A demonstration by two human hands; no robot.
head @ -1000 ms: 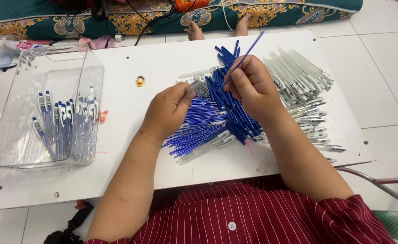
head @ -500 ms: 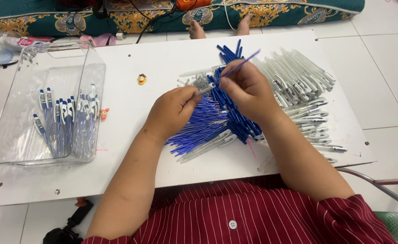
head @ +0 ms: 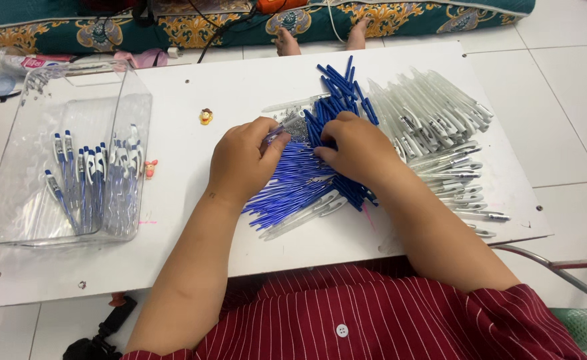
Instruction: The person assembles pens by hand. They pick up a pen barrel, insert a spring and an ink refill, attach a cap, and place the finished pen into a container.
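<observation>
My left hand (head: pixel 243 163) pinches a clear pen barrel (head: pixel 279 132) at the left edge of a heap of thin blue refills (head: pixel 293 190). My right hand (head: pixel 359 150) lies palm down on that heap, with its fingertips pressed among the dark blue pen parts (head: pixel 337 83). Whether those fingers hold a piece is hidden. A large pile of clear and white pen barrels (head: pixel 430 117) lies just right of my right hand. All of this sits on a white board (head: pixel 193 87).
A clear plastic box (head: pixel 13 167) at the left holds several finished blue-and-white pens (head: pixel 87 177). A small orange figurine (head: pixel 205 117) stands on the board. Another person's feet (head: pixel 287 43) rest at the far edge before a patterned cushion (head: pixel 193 23). A metal tube (head: pixel 553 267) is near right.
My right hand held a blue refill raised, brought it to the barrel in my left hand, then dropped onto the blue pile. My left hand stayed in place.
</observation>
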